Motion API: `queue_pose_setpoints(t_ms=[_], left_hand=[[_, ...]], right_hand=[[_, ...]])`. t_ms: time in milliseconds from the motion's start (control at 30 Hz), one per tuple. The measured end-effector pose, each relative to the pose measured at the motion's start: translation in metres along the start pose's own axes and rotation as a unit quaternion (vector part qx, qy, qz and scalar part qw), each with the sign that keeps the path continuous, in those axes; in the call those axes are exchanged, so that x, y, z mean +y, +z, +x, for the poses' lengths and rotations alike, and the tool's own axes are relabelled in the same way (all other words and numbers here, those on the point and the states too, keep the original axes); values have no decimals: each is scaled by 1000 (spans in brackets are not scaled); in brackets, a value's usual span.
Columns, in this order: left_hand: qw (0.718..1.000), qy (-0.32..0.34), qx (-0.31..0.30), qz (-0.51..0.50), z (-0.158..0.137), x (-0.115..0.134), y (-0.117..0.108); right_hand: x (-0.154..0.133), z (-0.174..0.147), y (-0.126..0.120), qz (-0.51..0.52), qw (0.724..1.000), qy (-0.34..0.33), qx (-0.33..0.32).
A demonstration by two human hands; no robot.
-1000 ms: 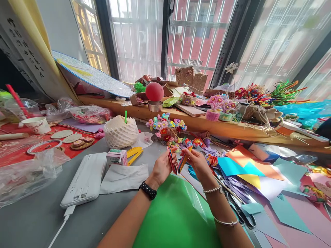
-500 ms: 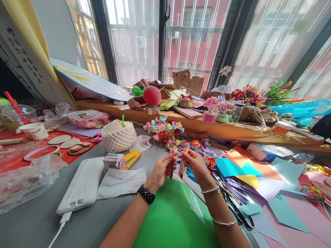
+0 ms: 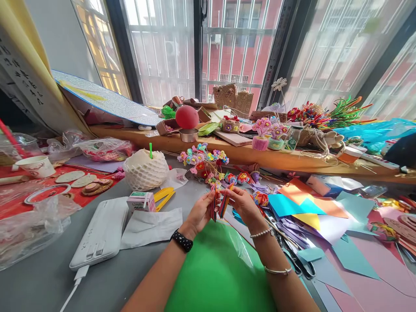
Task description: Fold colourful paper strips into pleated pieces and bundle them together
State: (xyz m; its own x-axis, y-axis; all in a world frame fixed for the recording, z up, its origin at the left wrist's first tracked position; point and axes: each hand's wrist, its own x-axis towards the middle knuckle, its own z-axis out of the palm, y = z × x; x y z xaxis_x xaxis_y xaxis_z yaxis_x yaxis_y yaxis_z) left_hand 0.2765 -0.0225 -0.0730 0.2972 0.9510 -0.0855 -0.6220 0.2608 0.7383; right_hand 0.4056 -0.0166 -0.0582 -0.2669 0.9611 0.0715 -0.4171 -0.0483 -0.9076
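My left hand pinches a narrow stack of folded coloured paper, held upright. Close beside it, my right hand grips a second stack of folded coloured paper, tilted with its top to the right. Both stacks hang just over the far edge of a smooth green sheet that lies under my forearms. Behind my hands stands a bunch of small crocheted-looking flowers. Folded multicoloured paper pieces lie just beyond my right hand. The fingers hide the gripped parts of both stacks.
At left lie a white power bank with a cable, a tissue, a small pink box and a netted coconut. Scissors and coloured paper sheets spread at right. A wooden ledge runs behind.
The right-hand paper stack has moved left, closer to the left one, and is turned more edge-on. The camera view has shifted slightly.
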Motion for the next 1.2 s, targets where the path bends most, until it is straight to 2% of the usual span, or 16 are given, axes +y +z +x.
queue_pose_setpoints(t_ms=[200,500,667,867,1000,1200], left_hand=[[1000,-24,6,18,-1,-1,1],[998,-7,44,52,3,-8,-7],[997,5,57,60,2,-8,-4],[994,24,25,103,-2,-10,0],[994,27,19,108,-2,-12,0],[994,-8,-12,108,-2,-12,2]], right_hand=[[1,-1,-2,5,999,8,-39],[17,5,-5,-18,999,27,-19],[21,6,-6,-38,999,4,-4],[20,6,-11,-140,989,-55,9],[21,6,-16,-200,977,-70,4],[23,7,-23,-287,952,-103,29]])
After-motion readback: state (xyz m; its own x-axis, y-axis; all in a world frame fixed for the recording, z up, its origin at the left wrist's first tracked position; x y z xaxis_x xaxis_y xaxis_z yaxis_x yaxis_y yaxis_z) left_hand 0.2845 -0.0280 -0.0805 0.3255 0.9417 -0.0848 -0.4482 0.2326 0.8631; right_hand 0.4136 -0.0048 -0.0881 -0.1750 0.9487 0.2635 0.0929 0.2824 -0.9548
